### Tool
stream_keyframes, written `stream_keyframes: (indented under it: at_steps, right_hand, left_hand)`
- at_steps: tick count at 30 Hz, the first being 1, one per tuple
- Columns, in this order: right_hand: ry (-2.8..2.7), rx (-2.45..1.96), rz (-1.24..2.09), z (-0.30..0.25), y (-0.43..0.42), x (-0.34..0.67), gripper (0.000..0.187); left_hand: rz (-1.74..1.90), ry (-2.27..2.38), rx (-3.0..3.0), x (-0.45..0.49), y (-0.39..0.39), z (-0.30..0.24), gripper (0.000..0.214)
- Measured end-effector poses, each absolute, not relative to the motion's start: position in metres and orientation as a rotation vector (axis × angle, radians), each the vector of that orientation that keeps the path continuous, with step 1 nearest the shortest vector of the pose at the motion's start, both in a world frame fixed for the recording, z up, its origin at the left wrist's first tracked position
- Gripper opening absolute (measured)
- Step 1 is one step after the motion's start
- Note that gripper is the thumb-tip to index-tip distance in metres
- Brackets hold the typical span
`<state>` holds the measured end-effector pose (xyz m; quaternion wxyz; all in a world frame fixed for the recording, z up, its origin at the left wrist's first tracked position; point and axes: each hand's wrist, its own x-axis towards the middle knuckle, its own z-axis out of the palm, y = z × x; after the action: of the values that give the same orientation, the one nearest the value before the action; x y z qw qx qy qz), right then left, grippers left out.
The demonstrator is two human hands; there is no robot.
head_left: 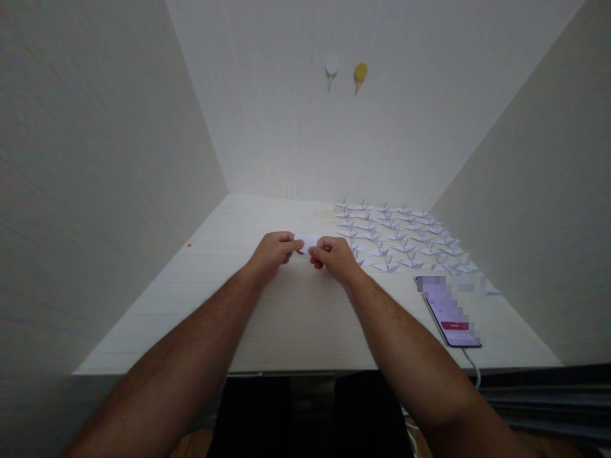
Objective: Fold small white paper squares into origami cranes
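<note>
A small white piece of paper (307, 242) is stretched between my two hands, just above the middle of the table. My left hand (277, 252) pinches its left side between thumb and fingers. On the other side, my right hand (332, 256) pinches the right end the same way. My fingers cover parts of the paper, so its exact folds cannot be made out. Several white folded paper cranes (391, 238) stand in rows to the right of my right hand, the nearest ones close behind it.
A phone (449, 312) with a lit screen lies on the table's right side, its white cable (472, 367) running over the front edge. Walls enclose the white table (191, 318) on three sides. Two hooks, one white (331, 65) and one yellow (361, 71), are on the back wall.
</note>
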<state>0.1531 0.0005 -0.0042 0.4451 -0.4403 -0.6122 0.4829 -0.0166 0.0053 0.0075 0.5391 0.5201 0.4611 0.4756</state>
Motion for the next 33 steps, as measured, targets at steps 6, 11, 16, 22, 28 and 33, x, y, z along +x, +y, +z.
stream_keyframes:
  at_steps: [6,11,16,22,28,33]
  right_hand:
    - [-1.505,-1.075,1.234,0.0,-0.002,0.151,0.032]
    - [-1.553,-1.112,1.194,-0.003,0.002,0.152,0.039]
    - [-1.648,-1.067,1.156,-0.009,0.004,0.153,0.046]
    - [-1.7,-1.117,1.063,-0.012,0.005,0.153,0.039]
    - [-1.725,-1.112,1.066,-0.006,0.003,0.155,0.027]
    - [-1.738,-1.126,1.096,-0.003,0.001,0.155,0.029]
  left_hand:
    - [1.126,1.162,1.356,-0.016,0.007,0.005,0.026]
    - [1.136,1.158,1.349,-0.012,0.007,0.006,0.022]
    - [1.146,1.151,1.348,-0.009,0.004,0.008,0.022]
    - [1.206,1.225,1.323,-0.01,0.005,0.009,0.018]
    - [1.229,1.226,1.272,-0.01,0.006,0.012,0.016]
    - [1.202,1.205,1.203,-0.01,0.008,0.012,0.017]
